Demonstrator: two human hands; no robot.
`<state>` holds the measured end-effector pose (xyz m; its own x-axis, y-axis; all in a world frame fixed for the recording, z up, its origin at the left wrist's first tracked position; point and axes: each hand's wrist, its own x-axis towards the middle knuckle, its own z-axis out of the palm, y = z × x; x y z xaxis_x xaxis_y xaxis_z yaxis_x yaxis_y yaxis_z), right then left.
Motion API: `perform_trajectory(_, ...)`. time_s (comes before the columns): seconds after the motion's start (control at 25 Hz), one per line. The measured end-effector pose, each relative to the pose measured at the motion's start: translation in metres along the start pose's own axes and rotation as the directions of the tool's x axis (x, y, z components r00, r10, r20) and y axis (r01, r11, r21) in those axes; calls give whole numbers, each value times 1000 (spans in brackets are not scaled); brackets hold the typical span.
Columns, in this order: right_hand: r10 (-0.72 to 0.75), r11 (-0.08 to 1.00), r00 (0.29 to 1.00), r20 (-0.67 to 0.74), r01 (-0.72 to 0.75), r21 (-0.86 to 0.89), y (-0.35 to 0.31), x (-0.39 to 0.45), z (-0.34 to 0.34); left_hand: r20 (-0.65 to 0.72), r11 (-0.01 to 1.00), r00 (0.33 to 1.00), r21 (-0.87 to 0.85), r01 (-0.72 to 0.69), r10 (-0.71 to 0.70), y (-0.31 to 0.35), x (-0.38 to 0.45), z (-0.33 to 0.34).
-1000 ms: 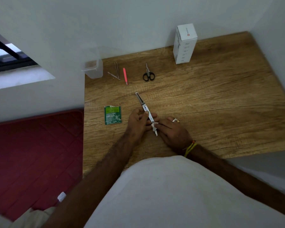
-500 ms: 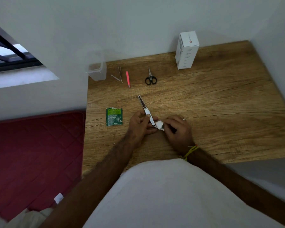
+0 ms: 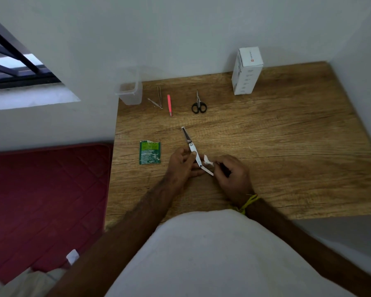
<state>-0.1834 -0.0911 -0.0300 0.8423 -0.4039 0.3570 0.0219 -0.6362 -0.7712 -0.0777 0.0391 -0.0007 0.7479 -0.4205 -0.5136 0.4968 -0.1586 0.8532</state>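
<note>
The left hand (image 3: 181, 162) has its grip closed round the white handle of a slim pair of white-handled scissors (image 3: 192, 146), thumb on top. It holds them just above the desk (image 3: 287, 146) with the shut blades pointing away toward the wall. The right hand (image 3: 234, 174) pinches a small white wipe (image 3: 208, 161) against the handle's near end, where a white arm swings out. To clean well, I'd keep the left grip firm and steady, draw the wipe along the handle away from the blades, and work it into the hinge. A torn green sachet (image 3: 149, 152) lies just left. Metal tweezers (image 3: 157, 99), pink tweezers (image 3: 169, 103), black scissors (image 3: 199, 105), a clear tub (image 3: 130, 93) and a white box (image 3: 246, 70) line the far edge.
</note>
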Motion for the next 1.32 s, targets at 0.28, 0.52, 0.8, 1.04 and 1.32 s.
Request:
perform_trajectory(0.28,334,916,940,-65,-308,258,-2,23,16,74,1000,997,2,-4,4,-4,-4,-6)
perform_trajectory(0.52,-108,993,993,56,110,-38,4,17,26,125,999,992,33,-20,16,-9,-1,-6)
perform_trajectory(0.8,-214,960,972,95,227,-164,13,17,31,198,997,980,63,-41,28,-10,3,-11)
perform_trajectory(1.04,-183,969,980,83,193,-151,13,24,33,204,999,979,32,-32,25,-11,5,-12)
perform_trajectory(1.32,130,991,972,-194,-124,44,17,31,23,143,999,989,-16,33,-31,-7,2,-8)
